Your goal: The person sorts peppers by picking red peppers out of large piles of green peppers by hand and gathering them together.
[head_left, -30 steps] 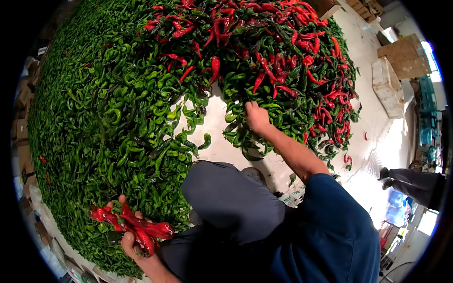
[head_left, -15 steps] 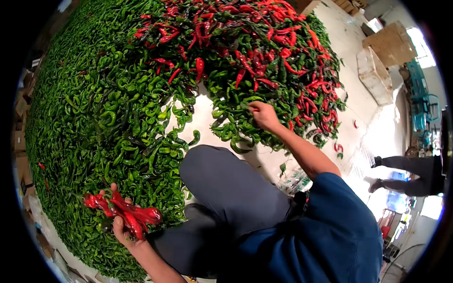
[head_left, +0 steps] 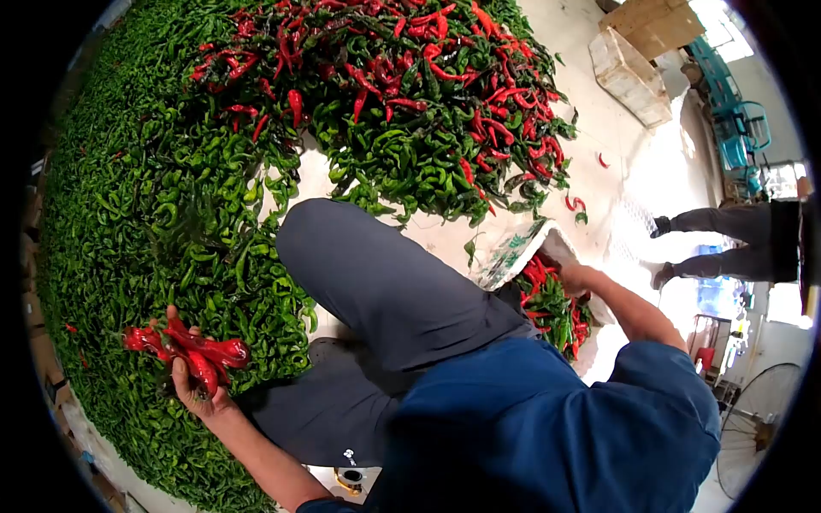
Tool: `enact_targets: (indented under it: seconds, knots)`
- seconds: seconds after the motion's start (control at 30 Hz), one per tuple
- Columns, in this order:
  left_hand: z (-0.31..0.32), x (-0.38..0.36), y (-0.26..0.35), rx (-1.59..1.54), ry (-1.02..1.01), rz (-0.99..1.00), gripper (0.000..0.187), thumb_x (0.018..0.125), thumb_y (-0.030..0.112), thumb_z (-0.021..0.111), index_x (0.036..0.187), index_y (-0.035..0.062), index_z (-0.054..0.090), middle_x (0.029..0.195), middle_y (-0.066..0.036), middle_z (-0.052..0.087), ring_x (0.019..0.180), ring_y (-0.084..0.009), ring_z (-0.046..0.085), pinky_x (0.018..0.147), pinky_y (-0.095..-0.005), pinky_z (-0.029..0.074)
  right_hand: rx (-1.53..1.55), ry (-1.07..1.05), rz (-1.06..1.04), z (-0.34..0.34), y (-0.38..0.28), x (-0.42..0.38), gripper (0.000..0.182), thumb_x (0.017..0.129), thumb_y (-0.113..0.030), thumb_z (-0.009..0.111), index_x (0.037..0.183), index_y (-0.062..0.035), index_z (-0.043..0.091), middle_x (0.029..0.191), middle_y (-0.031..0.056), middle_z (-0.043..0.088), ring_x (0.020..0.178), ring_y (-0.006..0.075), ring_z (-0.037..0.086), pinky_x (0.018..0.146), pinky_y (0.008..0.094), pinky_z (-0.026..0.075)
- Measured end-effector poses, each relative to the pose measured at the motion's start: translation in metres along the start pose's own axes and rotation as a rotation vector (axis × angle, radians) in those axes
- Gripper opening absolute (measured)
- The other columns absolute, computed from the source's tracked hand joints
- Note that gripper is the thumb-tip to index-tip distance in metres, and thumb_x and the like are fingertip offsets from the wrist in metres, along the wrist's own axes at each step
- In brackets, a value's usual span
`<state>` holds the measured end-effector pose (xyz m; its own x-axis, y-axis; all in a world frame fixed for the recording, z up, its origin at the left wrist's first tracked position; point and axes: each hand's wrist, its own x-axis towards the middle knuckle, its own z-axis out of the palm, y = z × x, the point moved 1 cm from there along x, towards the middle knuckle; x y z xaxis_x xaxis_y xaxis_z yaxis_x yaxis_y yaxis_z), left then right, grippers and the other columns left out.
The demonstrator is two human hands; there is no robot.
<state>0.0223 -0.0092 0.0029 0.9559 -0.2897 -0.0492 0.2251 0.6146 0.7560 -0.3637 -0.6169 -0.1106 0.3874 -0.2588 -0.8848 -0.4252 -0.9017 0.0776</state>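
Observation:
Several red peppers (head_left: 203, 352) lie in my left hand (head_left: 195, 393), its fingers wrapped round them, above the green pepper pile (head_left: 248, 282) at the lower left. My right hand (head_left: 577, 279) is at the rim of a white sack (head_left: 506, 256) beside my hip. Red and green peppers (head_left: 556, 312) fill the sack's opening. The right fingers are partly hidden at the sack, so what they grip cannot be made out. Beyond my knee spreads a heap of mixed red and green peppers (head_left: 428, 111).
A white crate (head_left: 630, 81) and a cardboard box (head_left: 654, 24) stand at the upper right. Another person's legs (head_left: 727, 244) are at the right, near a teal metal frame (head_left: 735, 137). A few loose red peppers (head_left: 575, 203) lie on the pale floor (head_left: 599, 145).
My right hand has moved from the mixed heap back to the sack beside me. The view has shifted, and more of the sack shows. My left hand still holds the red peppers.

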Motion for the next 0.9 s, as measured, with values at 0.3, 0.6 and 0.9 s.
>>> enact_targets:
  seconds: [0.3,0.6,0.9]
  knots:
    - [-0.017,-0.003,0.003,-0.036,0.167,0.011,0.073,0.087,0.009,0.067,0.150,0.0107,0.030,0.150,-0.015,0.041,0.111,-0.0267,0.060,0.090,-0.0451,0.057,0.197,0.985,-0.290,-0.173,-0.137,0.121,0.044,0.087,-0.029,0.067,0.117,-0.0037,0.046,0.103,0.0186,0.055,0.093,0.0395,0.060,0.074,0.0466,0.052]
    - [-0.015,0.016,-0.005,0.040,0.273,0.005,0.083,0.081,0.008,0.070,0.152,0.0154,0.026,0.153,-0.016,0.034,0.107,-0.0269,0.061,0.084,-0.0412,0.059,0.028,0.798,-0.084,-0.379,-0.173,0.276,0.053,0.085,-0.045,0.069,0.111,-0.0003,0.055,0.112,0.0199,0.061,0.103,0.0393,0.062,0.084,0.0467,0.053]
    - [-0.005,0.046,-0.017,0.061,0.208,-0.025,0.087,0.081,0.010,0.072,0.153,0.0165,0.024,0.152,-0.015,0.035,0.105,-0.0260,0.062,0.082,-0.0397,0.060,0.198,0.785,-0.244,-0.351,-0.146,0.310,0.051,0.081,-0.036,0.073,0.119,-0.0041,0.060,0.102,0.0216,0.067,0.099,0.0402,0.062,0.086,0.0488,0.050]
